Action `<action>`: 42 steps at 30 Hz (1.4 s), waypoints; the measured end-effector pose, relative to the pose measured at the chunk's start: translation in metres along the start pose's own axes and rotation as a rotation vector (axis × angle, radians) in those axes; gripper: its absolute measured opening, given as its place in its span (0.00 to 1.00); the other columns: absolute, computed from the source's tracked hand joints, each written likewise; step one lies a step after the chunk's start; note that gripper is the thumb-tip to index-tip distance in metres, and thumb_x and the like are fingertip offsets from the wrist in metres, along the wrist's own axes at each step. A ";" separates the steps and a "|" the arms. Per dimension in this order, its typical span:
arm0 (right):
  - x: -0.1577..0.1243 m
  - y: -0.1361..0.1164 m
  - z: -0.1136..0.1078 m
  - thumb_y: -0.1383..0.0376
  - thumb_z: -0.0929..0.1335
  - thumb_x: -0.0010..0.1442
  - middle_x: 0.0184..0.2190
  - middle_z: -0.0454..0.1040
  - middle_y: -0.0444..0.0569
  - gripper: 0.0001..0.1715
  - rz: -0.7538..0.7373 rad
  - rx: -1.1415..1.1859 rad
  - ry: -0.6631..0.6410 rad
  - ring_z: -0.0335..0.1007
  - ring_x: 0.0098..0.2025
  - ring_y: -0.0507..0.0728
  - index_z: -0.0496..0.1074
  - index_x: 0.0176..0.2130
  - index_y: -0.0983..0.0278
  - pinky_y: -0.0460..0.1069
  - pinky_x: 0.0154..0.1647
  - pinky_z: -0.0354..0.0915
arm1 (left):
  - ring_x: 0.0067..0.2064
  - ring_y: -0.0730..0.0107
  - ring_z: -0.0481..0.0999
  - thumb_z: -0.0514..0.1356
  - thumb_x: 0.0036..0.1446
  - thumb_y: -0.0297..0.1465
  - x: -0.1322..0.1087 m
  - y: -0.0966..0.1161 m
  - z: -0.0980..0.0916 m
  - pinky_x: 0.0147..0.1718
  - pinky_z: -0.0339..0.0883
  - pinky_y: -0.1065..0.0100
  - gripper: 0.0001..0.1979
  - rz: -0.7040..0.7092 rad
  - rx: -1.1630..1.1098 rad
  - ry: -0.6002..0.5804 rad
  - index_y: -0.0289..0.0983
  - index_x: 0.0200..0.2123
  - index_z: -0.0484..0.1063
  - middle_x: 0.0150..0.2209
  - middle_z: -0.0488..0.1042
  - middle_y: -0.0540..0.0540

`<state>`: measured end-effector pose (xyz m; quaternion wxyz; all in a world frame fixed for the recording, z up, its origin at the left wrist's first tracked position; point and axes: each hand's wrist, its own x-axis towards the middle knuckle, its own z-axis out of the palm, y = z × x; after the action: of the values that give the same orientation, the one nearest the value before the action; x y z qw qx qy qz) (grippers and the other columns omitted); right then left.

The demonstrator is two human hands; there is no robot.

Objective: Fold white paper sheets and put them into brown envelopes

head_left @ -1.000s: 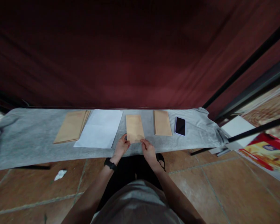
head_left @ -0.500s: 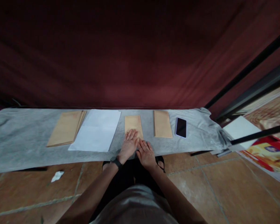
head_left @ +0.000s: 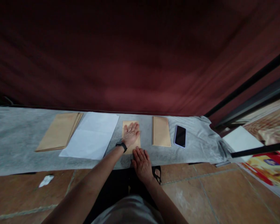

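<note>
A small brown paper envelope [head_left: 137, 143] lies flat on the grey cloth in front of me. My left hand [head_left: 131, 134], with a dark watch on its wrist, lies flat across the middle of it, fingers stretched toward its far end. My right hand [head_left: 142, 163] rests at the envelope's near right corner, fingers extended and slightly apart. To the left are white paper sheets [head_left: 90, 137] and a stack of larger brown envelopes [head_left: 58, 132]. Right of my hands lies a small pile of brown envelopes [head_left: 161, 132].
A phone [head_left: 180, 136] with a pale purple edge lies right of the small pile. Grey cloth [head_left: 198, 137] covers the narrow table. A dark red curtain [head_left: 130, 77] hangs behind it. At the right are black metal bars [head_left: 259, 151] and a red-and-yellow box [head_left: 268, 171].
My left hand has slid up the envelope toward its far end. My right hand stays by the near edge, now apart from the left. The view has shifted slightly.
</note>
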<state>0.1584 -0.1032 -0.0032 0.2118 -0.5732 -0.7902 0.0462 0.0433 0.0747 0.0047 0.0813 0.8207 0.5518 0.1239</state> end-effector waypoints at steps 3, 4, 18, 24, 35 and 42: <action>0.000 0.000 0.002 0.58 0.61 0.72 0.68 0.61 0.51 0.29 -0.001 0.007 0.013 0.57 0.69 0.60 0.58 0.69 0.61 0.59 0.70 0.51 | 0.73 0.49 0.45 0.43 0.69 0.41 0.015 -0.004 0.000 0.68 0.34 0.37 0.30 -0.011 0.015 -0.018 0.37 0.71 0.52 0.72 0.52 0.42; 0.000 0.001 0.002 0.58 0.61 0.72 0.68 0.62 0.51 0.30 -0.004 0.010 0.017 0.58 0.68 0.60 0.58 0.69 0.60 0.60 0.70 0.51 | 0.73 0.49 0.44 0.44 0.69 0.42 0.018 -0.005 -0.001 0.68 0.34 0.37 0.31 -0.017 0.023 -0.028 0.36 0.71 0.52 0.72 0.52 0.41; -0.001 0.000 0.004 0.59 0.62 0.72 0.66 0.65 0.52 0.27 -0.026 -0.030 0.030 0.59 0.68 0.59 0.63 0.66 0.63 0.59 0.70 0.50 | 0.73 0.62 0.49 0.41 0.72 0.38 -0.087 -0.016 -0.004 0.70 0.42 0.51 0.27 0.248 0.055 -0.033 0.42 0.70 0.54 0.71 0.54 0.49; -0.002 0.001 0.007 0.62 0.61 0.72 0.66 0.64 0.52 0.26 -0.034 -0.049 0.032 0.59 0.68 0.60 0.63 0.66 0.63 0.59 0.70 0.50 | 0.72 0.64 0.52 0.42 0.72 0.41 -0.148 -0.017 -0.014 0.69 0.45 0.54 0.28 0.339 0.057 0.025 0.40 0.71 0.51 0.71 0.56 0.45; -0.004 0.001 0.001 0.59 0.60 0.72 0.67 0.62 0.52 0.27 -0.084 -0.076 -0.031 0.55 0.70 0.59 0.62 0.67 0.63 0.60 0.71 0.47 | 0.72 0.58 0.52 0.48 0.69 0.45 -0.178 -0.015 -0.017 0.69 0.46 0.52 0.32 0.346 0.146 0.015 0.37 0.71 0.52 0.70 0.56 0.40; -0.008 0.002 -0.010 0.60 0.59 0.72 0.67 0.62 0.52 0.29 -0.052 -0.049 -0.086 0.57 0.69 0.58 0.58 0.69 0.64 0.59 0.71 0.48 | 0.72 0.57 0.51 0.49 0.68 0.45 -0.186 -0.015 -0.019 0.68 0.48 0.53 0.33 0.317 0.142 0.001 0.33 0.70 0.52 0.70 0.56 0.37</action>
<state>0.1661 -0.1116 0.0030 0.1643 -0.5551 -0.8141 0.0458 -0.0430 -0.0918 -0.0025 0.0022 0.9011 0.4228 0.0965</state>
